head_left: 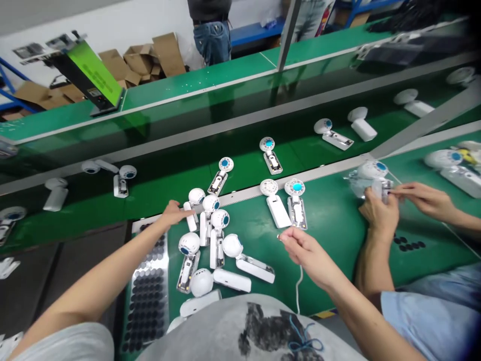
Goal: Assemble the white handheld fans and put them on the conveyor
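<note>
My left hand (pixel 176 214) reaches to the near edge of the belt, its fingers closed on the handle of a white handheld fan (pixel 191 220) with a round head. Beside it lie more such fans, some with open handles showing the parts inside, like this one (pixel 217 245). In my right hand (pixel 306 250), thumb and finger pinch a white cable (pixel 299 291) by its small plug end (pixel 278 236). Just beyond that hand are two fans, one with a closed white handle (pixel 278 210) and one with an open handle (pixel 297 211).
A conveyor belt (pixel 240 145) carries spaced-out fans across the view. On my right, a co-worker's hands (pixel 381 210) work on another fan (pixel 374 170). A sheet of black round pads (pixel 148 296) lies left. A metal post (pixel 288 35) and a green-sided stand (pixel 93 70) rise beyond the belt.
</note>
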Demonstrator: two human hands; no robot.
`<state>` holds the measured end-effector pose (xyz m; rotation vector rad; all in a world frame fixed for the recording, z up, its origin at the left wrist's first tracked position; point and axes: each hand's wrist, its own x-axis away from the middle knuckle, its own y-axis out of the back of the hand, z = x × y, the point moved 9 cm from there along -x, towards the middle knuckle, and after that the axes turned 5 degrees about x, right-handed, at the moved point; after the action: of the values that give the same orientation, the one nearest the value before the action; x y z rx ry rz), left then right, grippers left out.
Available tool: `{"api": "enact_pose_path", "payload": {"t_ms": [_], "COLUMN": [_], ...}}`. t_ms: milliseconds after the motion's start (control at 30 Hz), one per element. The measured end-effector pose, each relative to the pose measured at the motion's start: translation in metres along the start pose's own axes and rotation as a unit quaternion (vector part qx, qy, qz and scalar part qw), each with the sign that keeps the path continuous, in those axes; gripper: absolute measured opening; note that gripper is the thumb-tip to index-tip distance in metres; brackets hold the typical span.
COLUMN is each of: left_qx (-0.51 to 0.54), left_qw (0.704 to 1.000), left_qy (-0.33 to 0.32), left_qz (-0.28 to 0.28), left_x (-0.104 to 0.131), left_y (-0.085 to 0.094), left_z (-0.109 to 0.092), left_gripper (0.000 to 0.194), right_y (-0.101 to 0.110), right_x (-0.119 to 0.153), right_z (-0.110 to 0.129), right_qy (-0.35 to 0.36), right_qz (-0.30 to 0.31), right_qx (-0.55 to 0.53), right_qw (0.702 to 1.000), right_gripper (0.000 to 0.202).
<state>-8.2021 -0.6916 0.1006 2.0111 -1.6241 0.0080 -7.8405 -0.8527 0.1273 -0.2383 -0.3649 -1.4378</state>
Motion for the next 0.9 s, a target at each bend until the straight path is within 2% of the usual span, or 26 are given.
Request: {"api": "enact_pose_path", "payload": {"t_ms": [67,133,200,267,367,433,467,567,633,700,767,900], "left_qx": [-0.003,0.007,0.036,0.081,0.150,0.185,0.197,0.206,0.204,0.221,0.248,0.288], "left_qw": [1.000,1.000,0.998,0.994,0.980,0.969,0.963,0.949,0.935,0.921,0.916,0.915], "left_qy": [-0.003,-0.019,-0.042,-0.072,-0.122,-0.141,-0.139,-0.087,-0.051,-0.032,-0.004,0.046], "left_qz": [-0.006,-0.002,0.010,0.025,0.050,0.089,0.120,0.223,0.286,0.320,0.316,0.279], "left_x": [0.007,0.005,0.003,0.010,0.046,0.086,0.108,0.173,0.208,0.231,0.239,0.236], "left_y": [-0.012,-0.025,-0.029,-0.023,-0.009,-0.016,-0.026,-0.074,-0.105,-0.122,-0.124,-0.108], "left_z": [0.011,0.006,-0.013,-0.040,-0.080,-0.096,-0.098,-0.084,-0.068,-0.055,-0.045,-0.037], "left_gripper": [0.045,0.038,0.031,0.029,0.034,0.039,0.042,0.041,0.033,0.027,0.027,0.032], "right_y": [-0.008,-0.016,-0.021,-0.024,-0.028,-0.032,-0.035,-0.054,-0.071,-0.082,-0.084,-0.082], "right_x": [0.007,0.017,0.028,0.038,0.049,0.055,0.059,0.074,0.082,0.085,0.084,0.085], "right_z": [0.007,0.015,0.022,0.025,0.028,0.036,0.043,0.071,0.084,0.086,0.079,0.062], "right_qy": [0.017,0.039,0.059,0.072,0.086,0.111,0.131,0.207,0.242,0.242,0.217,0.186], "right_qz": [0.001,-0.002,-0.006,-0.008,-0.025,-0.056,-0.074,-0.084,-0.042,0.003,0.018,0.024], "right_qx": [0.008,0.025,0.041,0.048,0.063,0.093,0.114,0.167,0.173,0.157,0.143,0.135], "right_qw": [1.000,0.999,0.997,0.996,0.994,0.988,0.982,0.960,0.954,0.957,0.966,0.973], "right_gripper": [0.031,0.029,0.027,0.026,0.025,0.022,0.020,0.016,0.014,0.012,0.012,0.012]}}
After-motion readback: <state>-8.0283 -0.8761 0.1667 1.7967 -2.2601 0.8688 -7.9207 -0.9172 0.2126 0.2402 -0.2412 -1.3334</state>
